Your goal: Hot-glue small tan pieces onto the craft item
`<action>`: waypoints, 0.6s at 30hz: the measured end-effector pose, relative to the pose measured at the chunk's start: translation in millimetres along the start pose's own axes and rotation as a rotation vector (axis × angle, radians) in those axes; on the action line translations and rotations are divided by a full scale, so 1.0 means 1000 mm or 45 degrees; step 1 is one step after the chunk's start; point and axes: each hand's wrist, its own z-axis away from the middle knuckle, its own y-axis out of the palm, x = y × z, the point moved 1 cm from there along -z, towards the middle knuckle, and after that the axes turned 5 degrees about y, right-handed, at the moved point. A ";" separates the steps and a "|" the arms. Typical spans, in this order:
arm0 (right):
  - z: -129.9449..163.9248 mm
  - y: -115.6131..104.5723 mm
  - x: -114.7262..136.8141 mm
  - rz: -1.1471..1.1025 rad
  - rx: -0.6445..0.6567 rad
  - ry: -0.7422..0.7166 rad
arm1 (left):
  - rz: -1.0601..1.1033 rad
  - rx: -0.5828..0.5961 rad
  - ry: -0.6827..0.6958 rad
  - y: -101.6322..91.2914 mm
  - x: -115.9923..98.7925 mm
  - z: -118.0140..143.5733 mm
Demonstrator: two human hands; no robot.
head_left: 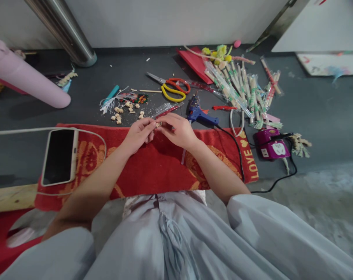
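My left hand (140, 134) and my right hand (179, 130) meet over the back edge of a red towel (153, 175). Between their pinched fingertips is a small beige piece (158, 125), mostly covered by the fingers. It resembles the small beige pieces (118, 116) scattered on the dark table just beyond my left hand. A blue hot glue gun (204, 116) lies to the right of my right hand, with a pale glue stick (183, 155) under that wrist. Clear plastic wrappers (167, 109) lie right behind the fingers.
Scissors (173, 93) with red and yellow handles lie farther back, beside white strings (115, 99). Bundled wrapped sticks (243, 85) are at the back right. A purple power block (271, 144) with black cable sits right, a phone (59, 155) left. A pink tumbler (30, 74) stands back left.
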 end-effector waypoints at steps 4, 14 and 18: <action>0.000 0.000 0.000 0.017 -0.027 -0.035 | -0.024 0.009 -0.009 0.000 0.000 0.000; 0.000 -0.001 0.003 0.057 -0.035 -0.068 | -0.053 0.057 -0.047 0.001 -0.002 0.001; 0.001 -0.001 0.002 0.058 -0.049 -0.092 | -0.093 0.110 -0.062 -0.001 -0.002 0.001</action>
